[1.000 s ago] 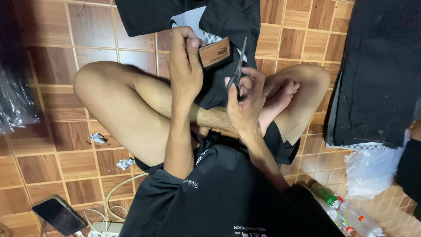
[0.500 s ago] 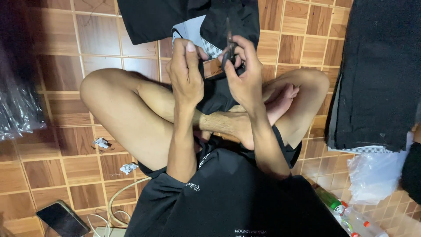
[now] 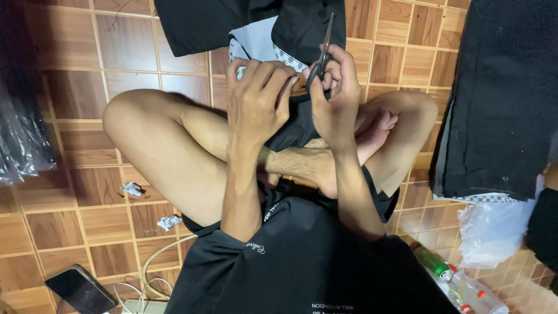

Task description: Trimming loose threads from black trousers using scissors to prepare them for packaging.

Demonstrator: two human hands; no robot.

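Left hand [image 3: 256, 102]: we see it clamped over the black garment [image 3: 296, 125] and its brown patch [image 3: 298, 86], above the crossed legs | Right hand [image 3: 336, 96]: gripping scissors [image 3: 322, 55], blades near closed, tips pointing away, just beside the patch | Phone [image 3: 80, 289] on floor [image 3: 110, 215], well apart.

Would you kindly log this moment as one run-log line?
left hand: grips black garment at brown patch | right hand: holds scissors, blades pointing away | setting: wood-pattern floor

Matt black cloth garment [image 3: 302, 29] with a tan leather-look patch [image 3: 298, 87]; dark metal scissors [image 3: 323, 52]; glossy wood-pattern tiled floor [image 3: 75, 93]; crinkled clear plastic bag [image 3: 494, 227].
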